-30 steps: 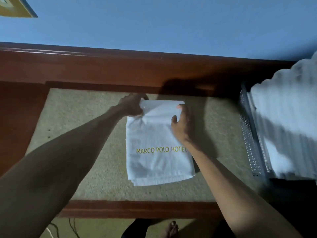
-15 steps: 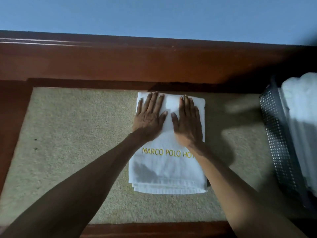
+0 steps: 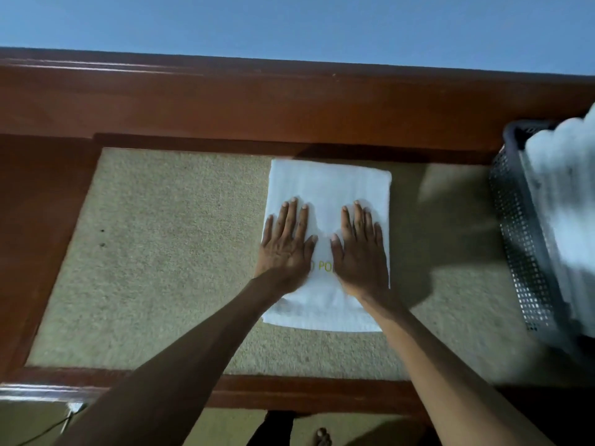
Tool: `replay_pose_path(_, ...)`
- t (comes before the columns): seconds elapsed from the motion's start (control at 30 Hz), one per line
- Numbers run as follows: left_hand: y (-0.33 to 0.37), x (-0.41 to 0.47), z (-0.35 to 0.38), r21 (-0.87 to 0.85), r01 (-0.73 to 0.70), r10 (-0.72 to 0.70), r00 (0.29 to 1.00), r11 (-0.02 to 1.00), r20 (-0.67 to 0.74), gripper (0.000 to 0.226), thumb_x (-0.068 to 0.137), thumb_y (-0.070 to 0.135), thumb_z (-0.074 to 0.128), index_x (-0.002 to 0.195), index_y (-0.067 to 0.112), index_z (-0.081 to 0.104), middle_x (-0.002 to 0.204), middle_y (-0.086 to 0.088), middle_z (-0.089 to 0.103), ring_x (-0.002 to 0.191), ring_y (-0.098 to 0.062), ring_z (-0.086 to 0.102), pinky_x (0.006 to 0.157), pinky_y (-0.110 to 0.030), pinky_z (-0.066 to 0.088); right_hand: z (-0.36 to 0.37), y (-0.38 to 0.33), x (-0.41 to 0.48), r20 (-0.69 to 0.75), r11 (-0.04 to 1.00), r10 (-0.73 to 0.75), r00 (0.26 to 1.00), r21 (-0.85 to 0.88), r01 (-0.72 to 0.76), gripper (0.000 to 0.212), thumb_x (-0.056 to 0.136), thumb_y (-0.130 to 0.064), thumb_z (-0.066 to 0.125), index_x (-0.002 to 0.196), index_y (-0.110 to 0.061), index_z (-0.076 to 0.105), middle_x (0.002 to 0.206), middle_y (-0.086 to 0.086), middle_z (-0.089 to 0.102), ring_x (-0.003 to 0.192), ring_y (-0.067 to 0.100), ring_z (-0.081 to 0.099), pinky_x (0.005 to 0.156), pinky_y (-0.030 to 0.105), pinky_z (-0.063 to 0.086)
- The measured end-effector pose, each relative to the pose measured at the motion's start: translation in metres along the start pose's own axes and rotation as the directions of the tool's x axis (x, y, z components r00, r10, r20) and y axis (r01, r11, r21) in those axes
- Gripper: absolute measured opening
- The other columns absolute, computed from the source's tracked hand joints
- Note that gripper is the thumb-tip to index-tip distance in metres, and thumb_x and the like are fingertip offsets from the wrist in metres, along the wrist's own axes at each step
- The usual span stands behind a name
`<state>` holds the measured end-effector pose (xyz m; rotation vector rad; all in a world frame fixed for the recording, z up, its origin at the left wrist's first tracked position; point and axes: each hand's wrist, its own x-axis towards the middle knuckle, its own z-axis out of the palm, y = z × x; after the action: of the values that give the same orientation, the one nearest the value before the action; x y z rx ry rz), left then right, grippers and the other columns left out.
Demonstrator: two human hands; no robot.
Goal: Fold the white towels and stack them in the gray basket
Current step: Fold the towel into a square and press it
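Folded white towel [image 3: 328,188] lies flat on the beige table inlay [image 3: 167,252], left of gray basket [image 3: 528,252]. Left hand [image 3: 286,246] and right hand [image 3: 360,252] press it, fingers straight, grasping nothing. More towels [image 3: 566,194] fill the basket.

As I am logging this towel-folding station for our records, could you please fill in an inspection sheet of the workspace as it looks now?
Surface: beige carpet-like panel set in a red-brown wooden frame.
Job's things: one folded white towel lies flat on the panel, its gold lettering partly covered; a gray mesh basket at the right edge holds more white towels, blurred.
Clutter: two small dark specks on the panel's left side.
Grippers: left hand and right hand press flat on the towel side by side, fingers straight.
Cables: thin dark cord on the floor, lower left.
Surroundings: blue wall behind; a bare foot below the near edge.
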<state>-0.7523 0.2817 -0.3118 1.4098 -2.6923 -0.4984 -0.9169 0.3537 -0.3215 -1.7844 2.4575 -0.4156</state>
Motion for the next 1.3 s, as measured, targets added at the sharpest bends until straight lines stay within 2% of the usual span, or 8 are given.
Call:
replay_pose_path(0.4, -0.018, -0.116, -0.004, -0.091, -0.069, 0.075, 0.995, 0.993, 0.064, 0.064, 0.110, 0.053, 0.020, 0.164, 0.032, -0.007, 0.170, 0.013, -0.017, 0.156, -0.008, -0.016, 0.127, -0.042, -0.003, -0.020, 0.026, -0.120, -0.033, 0.993, -0.120, 0.992, 0.012, 0.121, 0.063, 0.108, -0.041, 0.041, 0.157, -0.003, 0.030, 0.165, 0.015, 0.027, 0.155, 0.026, 0.019, 0.124, 0.043, 0.027)
replay_pose_path(0.5, -0.025, -0.114, -0.018, -0.131, -0.079, 0.077, 0.997, 0.988, -0.024, 0.054, 0.107, 0.053, 0.033, 0.157, 0.032, 0.037, 0.167, 0.006, 0.030, 0.152, -0.016, 0.028, 0.123, -0.047, 0.026, -0.035, 0.036, -0.113, -0.033, 0.976, -0.163, 0.986, 0.143, 0.167, 0.053, 0.106, -0.036, 0.046, 0.147, -0.002, 0.048, 0.154, 0.014, 0.045, 0.146, 0.027, 0.039, 0.120, 0.039, 0.034)
replay_pose_path(0.57, -0.029, -0.099, -0.035, -0.142, -0.082, 0.045, 0.967, 0.986, -0.250, 0.045, 0.102, 0.051, 0.042, 0.126, 0.023, 0.066, 0.126, 0.002, 0.069, 0.108, -0.024, 0.065, 0.090, -0.045, 0.055, -0.054, 0.038, -0.093, -0.042, 0.943, -0.074, 0.996, 0.322, 0.084, 0.038, 0.106, -0.036, 0.046, 0.127, -0.008, 0.061, 0.127, 0.008, 0.063, 0.121, 0.022, 0.059, 0.104, 0.034, 0.047)
replay_pose_path(0.63, -0.032, -0.074, -0.054, -0.246, 0.051, -0.135, 0.931, 0.968, -0.338, 0.043, 0.103, 0.051, 0.043, 0.117, 0.019, 0.068, 0.101, 0.003, 0.074, 0.087, -0.024, 0.068, 0.071, -0.037, 0.056, -0.073, 0.031, -0.066, -0.005, 0.842, 0.129, 0.992, 0.528, -0.107, 0.026, 0.103, -0.039, 0.047, 0.107, -0.018, 0.062, 0.100, -0.001, 0.065, 0.094, 0.008, 0.061, 0.081, 0.029, 0.048)
replay_pose_path(0.83, -0.049, 0.020, -0.075, -0.532, 0.552, -0.531, 0.821, 0.643, 0.210, 0.076, 0.097, 0.074, 0.038, 0.140, 0.012, 0.053, 0.129, -0.018, 0.067, 0.121, -0.038, 0.061, 0.099, -0.044, 0.048, -0.063, 0.036, 0.018, 0.230, 0.595, 0.560, 0.796, 0.557, -0.579, 0.058, 0.087, -0.064, 0.054, 0.106, -0.009, 0.056, 0.103, 0.010, 0.065, 0.096, 0.028, 0.064, 0.081, 0.037, 0.050)
replay_pose_path(0.93, -0.047, 0.052, -0.078, -0.555, 0.601, -0.482, 0.797, 0.575, 0.364, 0.084, 0.094, 0.079, 0.037, 0.114, 0.002, 0.067, 0.120, -0.023, 0.068, 0.108, -0.040, 0.064, 0.086, -0.037, 0.048, -0.056, 0.032, 0.036, 0.321, 0.577, 0.571, 0.756, 0.498, -0.647, 0.053, 0.094, -0.052, 0.064, 0.106, -0.001, 0.068, 0.106, 0.019, 0.072, 0.101, 0.034, 0.068, 0.078, 0.033, 0.048)
replay_pose_path(1.1, -0.036, 0.066, -0.083, -0.647, 0.654, -0.382, 0.756, 0.393, 0.531, 0.048, 0.096, 0.048, 0.066, 0.117, 0.006, 0.062, 0.098, -0.003, 0.066, 0.080, -0.016, 0.062, 0.058, -0.026, 0.048, -0.051, 0.029, 0.041, 0.435, 0.404, 0.616, 0.656, 0.541, -0.738, 0.051, 0.092, -0.047, 0.071, 0.119, -0.004, 0.068, 0.118, 0.014, 0.072, 0.112, 0.030, 0.067, 0.081, 0.030, 0.048)
replay_pose_path(1.3, -0.014, 0.056, -0.094, -0.770, 0.585, -0.214, 0.810, 0.255, 0.546, 0.046, 0.108, 0.041, 0.047, 0.148, 0.019, 0.043, 0.135, -0.004, 0.064, 0.104, -0.013, 0.067, 0.072, -0.021, 0.057, -0.076, 0.021, 0.040, 0.435, 0.346, 0.582, 0.687, 0.632, -0.693, 0.039, 0.099, -0.031, 0.065, 0.129, -0.007, 0.056, 0.123, 0.011, 0.066, 0.115, 0.028, 0.064, 0.092, 0.035, 0.050)
